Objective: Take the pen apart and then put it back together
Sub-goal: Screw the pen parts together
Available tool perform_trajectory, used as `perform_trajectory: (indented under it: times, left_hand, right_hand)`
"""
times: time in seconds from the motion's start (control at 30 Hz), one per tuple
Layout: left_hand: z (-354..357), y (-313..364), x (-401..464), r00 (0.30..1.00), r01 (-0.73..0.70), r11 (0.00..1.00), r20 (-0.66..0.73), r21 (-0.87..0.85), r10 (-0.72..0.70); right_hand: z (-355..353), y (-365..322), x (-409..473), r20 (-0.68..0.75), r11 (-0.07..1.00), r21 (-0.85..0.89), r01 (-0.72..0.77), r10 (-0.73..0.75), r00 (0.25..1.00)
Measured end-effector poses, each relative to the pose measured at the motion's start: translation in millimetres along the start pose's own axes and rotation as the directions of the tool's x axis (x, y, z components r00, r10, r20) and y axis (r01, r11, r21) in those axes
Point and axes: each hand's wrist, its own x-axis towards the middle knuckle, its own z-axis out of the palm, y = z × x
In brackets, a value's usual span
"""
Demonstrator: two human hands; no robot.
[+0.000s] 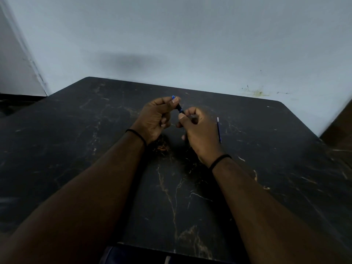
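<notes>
A dark blue pen barrel (180, 107) is held above the table's middle, tilted from upper left to lower right. My left hand (156, 119) is closed around its upper part, and the blue end pokes out by my thumb. My right hand (198, 130) pinches the barrel's lower end with thumb and forefinger; what sits between those fingertips is hidden. The thin ink refill (219, 130) lies by itself on the table, just right of my right hand, running near to far.
The black marble-patterned table (95, 149) stands against a pale wall (190, 44). Its right edge slopes down towards a brown floor (339, 130). Both wrists wear a thin black band.
</notes>
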Motion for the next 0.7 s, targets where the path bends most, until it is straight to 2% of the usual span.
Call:
perform_trajectory:
  times: [0.07,0.3,0.47,0.6,0.7]
  left_hand:
    - [-0.2,0.0,0.0,1.0,0.001,1.0,0.001,-0.007,-0.001]
    - [1.9,-0.9,0.7,1.0,0.0,1.0,0.005,-0.009,0.0]
    - [2.6,-0.2,-0.5,1.0,0.007,1.0,0.007,-0.017,-0.007]
    - [2.4,0.2,-1.0,1.0,0.01,1.0,-0.003,-0.002,-0.01]
    - [2.9,-0.1,-0.2,1.0,0.008,1.0,0.0,0.001,-0.008]
  right_hand:
    - [1.1,1.4,-0.5,0.0,1.0,0.023,0.015,-0.015,1.0]
    - [2.9,1.9,2.2,0.007,0.997,-0.068,-0.036,0.036,0.999]
    - [2.3,3.6,1.7,-0.012,1.0,-0.005,0.029,-0.029,1.0]
    - [2.2,2.4,0.0,-0.041,0.998,-0.054,0.018,-0.021,0.999]
    - [1.1,-1.1,-0.9,-0.011,0.999,-0.053,0.012,-0.012,1.0]
